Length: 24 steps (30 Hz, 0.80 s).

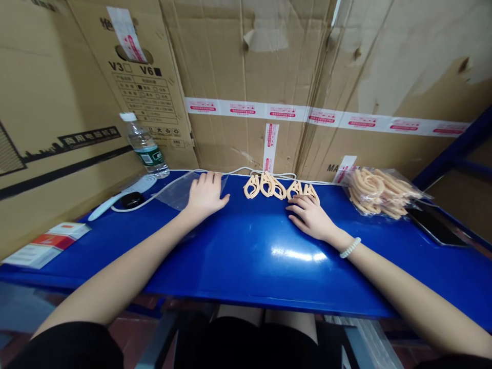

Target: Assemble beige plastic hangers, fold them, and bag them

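My left hand (205, 195) lies palm down with its fingers stretched out on a clear plastic bag (172, 192). Along the back of the table runs a row of several peach-coloured folded plastic pieces that look like folding clothes hangers (252, 187). At the right end of that row, my right hand (310, 218) reaches forward, fingers apart, over or against the lower edges of two pieces (311, 192); its fingertips partly cover them, and I cannot tell how firmly they touch. A beaded bracelet (350, 248) circles the right wrist.
At the right, a clear bag of similar peach pieces (378, 192) lies by a dark phone-like slab (438, 225). A water bottle (145, 148), pale blue brush (126, 193), black round object (131, 200) and small box (48, 245) stand left. Cardboard (238, 66) walls the blue table (230, 256).
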Available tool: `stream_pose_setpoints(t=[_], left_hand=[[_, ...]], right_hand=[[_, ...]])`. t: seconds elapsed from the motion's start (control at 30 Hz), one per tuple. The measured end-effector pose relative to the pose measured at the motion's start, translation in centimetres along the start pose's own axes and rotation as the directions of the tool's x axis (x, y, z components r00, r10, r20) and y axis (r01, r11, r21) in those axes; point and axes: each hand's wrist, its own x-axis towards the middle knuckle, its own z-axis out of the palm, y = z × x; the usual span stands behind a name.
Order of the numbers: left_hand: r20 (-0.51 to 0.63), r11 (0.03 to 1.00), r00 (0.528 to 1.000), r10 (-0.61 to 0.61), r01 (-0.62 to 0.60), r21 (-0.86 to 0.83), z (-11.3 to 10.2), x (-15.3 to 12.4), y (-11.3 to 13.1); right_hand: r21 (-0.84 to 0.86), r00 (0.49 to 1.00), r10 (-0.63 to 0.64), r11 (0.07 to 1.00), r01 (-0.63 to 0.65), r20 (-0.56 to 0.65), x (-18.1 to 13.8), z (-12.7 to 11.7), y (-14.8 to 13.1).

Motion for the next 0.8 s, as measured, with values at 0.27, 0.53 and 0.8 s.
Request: stream_pose_setpoints(t=[0.27,0.53,0.8], left_hand=[[0.145,0.997,0.989,-0.019,0.008,0.074,0.3,-0.3,0.0],[-0.006,0.983,0.993,0.122,-0.120,0.136,-1.2,-1.7,2.1],[-0.500,0.687,0.538,0.679,-0.706,0.174,-2.6,-6.1,6.3]], right_hand=[[0.051,0.999,-0.021,0.998,0.023,-0.024,-0.1,-0.1,0.2],[0.064,0.999,-0.014,0.998,0.017,-0.044,-0.4,-1.0,0.1],[0.158,0.949,0.217,0.970,-0.184,-0.228,-0.7,-3.6,0.8]])
